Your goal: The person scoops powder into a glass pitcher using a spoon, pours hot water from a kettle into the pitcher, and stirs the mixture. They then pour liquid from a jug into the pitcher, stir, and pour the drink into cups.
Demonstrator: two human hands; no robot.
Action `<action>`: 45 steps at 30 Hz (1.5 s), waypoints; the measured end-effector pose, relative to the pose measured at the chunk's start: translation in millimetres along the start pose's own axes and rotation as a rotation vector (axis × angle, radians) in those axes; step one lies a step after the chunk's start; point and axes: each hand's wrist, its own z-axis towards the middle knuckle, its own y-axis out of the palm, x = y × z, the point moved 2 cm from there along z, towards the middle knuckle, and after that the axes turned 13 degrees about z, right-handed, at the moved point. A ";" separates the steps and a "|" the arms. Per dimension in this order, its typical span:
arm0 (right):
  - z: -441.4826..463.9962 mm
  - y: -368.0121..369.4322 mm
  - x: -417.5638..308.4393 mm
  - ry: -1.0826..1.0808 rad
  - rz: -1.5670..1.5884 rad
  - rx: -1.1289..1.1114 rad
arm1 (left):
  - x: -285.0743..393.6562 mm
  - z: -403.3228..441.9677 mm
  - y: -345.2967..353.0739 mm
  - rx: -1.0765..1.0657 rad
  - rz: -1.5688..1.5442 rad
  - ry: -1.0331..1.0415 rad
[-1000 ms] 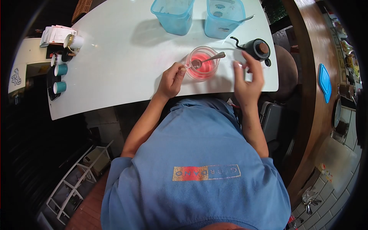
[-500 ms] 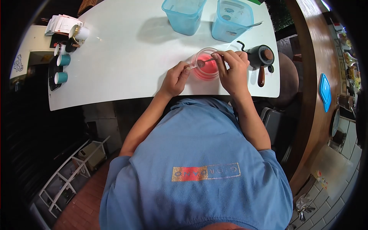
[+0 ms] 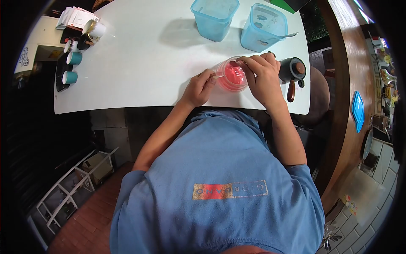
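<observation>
A clear glass mug [image 3: 232, 82] with pink-red liquid in it stands near the table's front edge. My left hand [image 3: 198, 89] is closed on the mug's handle at its left side. Over the mug's right rim, my right hand [image 3: 265, 78] pinches the spoon by its handle. Its bowl end dips into the mug, mostly hidden by my fingers and the liquid. Bright reflections show on the liquid's surface.
Two translucent blue tubs [image 3: 215, 22] stand behind the mug, the right one with a utensil handle [image 3: 290, 35] sticking out. A black gooseneck kettle [image 3: 292, 70] with a wooden handle is close to my right hand. Teal cups [image 3: 70, 77] sit at the table's left end.
The spoon's bowl, visible at the mug's left side before, has gone down into the liquid out of sight. My left hand keeps the handle. The whole view has shifted slightly.
</observation>
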 end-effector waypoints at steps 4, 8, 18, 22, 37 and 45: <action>-3.2 3.3 0.1 0.076 0.154 -0.082 | 0.6 -1.3 -1.5 -0.043 0.041 -0.027; -6.7 0.5 4.1 0.076 0.064 -0.086 | -0.8 -0.9 -0.1 -0.028 0.033 -0.008; -9.4 1.6 2.8 0.059 0.175 -0.085 | -3.1 -1.8 0.6 -0.014 0.010 -0.020; -9.8 -4.7 -0.4 0.075 0.145 -0.141 | -2.3 -2.0 -0.2 -0.019 -0.003 -0.029; -16.6 -16.9 -1.2 0.022 0.031 -0.077 | 37.7 11.7 -18.4 -0.036 0.206 0.061; -46.5 -10.4 7.6 0.613 0.508 0.115 | 68.8 14.2 -26.8 -0.041 0.265 0.051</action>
